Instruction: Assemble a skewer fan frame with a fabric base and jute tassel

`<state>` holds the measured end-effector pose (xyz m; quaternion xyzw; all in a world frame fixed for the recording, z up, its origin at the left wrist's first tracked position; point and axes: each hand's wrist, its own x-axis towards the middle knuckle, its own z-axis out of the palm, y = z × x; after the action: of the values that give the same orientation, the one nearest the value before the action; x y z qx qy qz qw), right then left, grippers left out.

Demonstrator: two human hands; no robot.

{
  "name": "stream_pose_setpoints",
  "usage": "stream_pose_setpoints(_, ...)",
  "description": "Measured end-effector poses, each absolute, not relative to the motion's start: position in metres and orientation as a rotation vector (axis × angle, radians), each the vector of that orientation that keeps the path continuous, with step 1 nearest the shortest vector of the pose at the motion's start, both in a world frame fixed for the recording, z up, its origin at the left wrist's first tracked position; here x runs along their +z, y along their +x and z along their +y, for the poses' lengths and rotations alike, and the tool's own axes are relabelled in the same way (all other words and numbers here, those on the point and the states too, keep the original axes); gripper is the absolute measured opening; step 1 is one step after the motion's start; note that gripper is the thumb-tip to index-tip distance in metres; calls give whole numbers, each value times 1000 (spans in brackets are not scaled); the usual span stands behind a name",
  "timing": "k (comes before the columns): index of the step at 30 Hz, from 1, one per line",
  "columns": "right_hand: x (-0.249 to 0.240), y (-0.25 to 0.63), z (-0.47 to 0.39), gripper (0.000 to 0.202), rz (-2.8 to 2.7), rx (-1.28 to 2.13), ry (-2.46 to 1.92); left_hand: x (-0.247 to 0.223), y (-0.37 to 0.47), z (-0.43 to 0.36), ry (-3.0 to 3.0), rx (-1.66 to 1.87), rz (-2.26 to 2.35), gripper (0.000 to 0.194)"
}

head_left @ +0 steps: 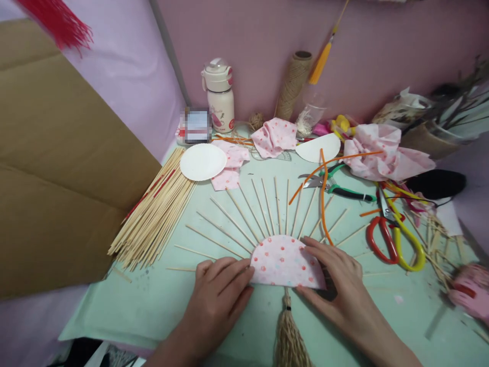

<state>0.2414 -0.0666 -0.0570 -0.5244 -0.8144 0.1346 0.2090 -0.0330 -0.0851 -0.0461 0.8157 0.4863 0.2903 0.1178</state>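
A pink half-disc [283,262] covered in red-dotted fabric lies flat on the table, with thin wooden sticks [277,206] fanned out from under its curved edge. From its straight edge hangs a straw-coloured tassel [289,336]. My left hand [223,290] presses its closed fingers onto the half-disc's left corner. On the right side, my right hand [340,283] grips the half-disc, its fingers along the curve and its thumb at the straight edge. The sticks' inner ends are hidden beneath the half-disc.
Bundled sticks [156,216] lie left, beside a cardboard sheet [57,168]. Behind are a white disc [203,162], a white half-disc [319,148], a bottle [220,104] and a twine roll [294,84]. Pruning shears [344,191], scissors [395,242] and orange strips [324,204] lie right.
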Motion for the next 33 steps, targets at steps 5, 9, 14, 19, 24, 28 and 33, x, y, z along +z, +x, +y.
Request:
stream_pose_setpoints(5, -55, 243, -65, 60, -2273, 329, -1450, -51, -30, -83, 2372, 905, 1432, 25)
stream_pose_setpoints(9, -53, 244, -64, 60, -2289, 319, -1467, -58, -31, -82, 2368, 892, 1449, 28)
stream_pose_setpoints(14, -54, 246, -62, 52, -2311, 260, -1434, -59, -37, -79, 2469, 766, 1421, 28)
stream_pose_setpoints(19, -56, 250, -62, 49, -2335, 243, -1400, -58, -39, -77, 2499, 718, 1413, 23)
stream_pose_setpoints(24, -56, 250, -63, 48, -2327, 284, -1414, -59, -40, -77, 2466, 729, 1442, 24)
stream_pose_setpoints(28, -57, 247, -63, 50, -2309, 325, -1428, -58, -39, -77, 2444, 723, 1437, 28)
stream_pose_setpoints(33, -50, 245, -65, 57, -2288, 406, -1475, -52, -34, -75, 2464, 714, 1405, 30)
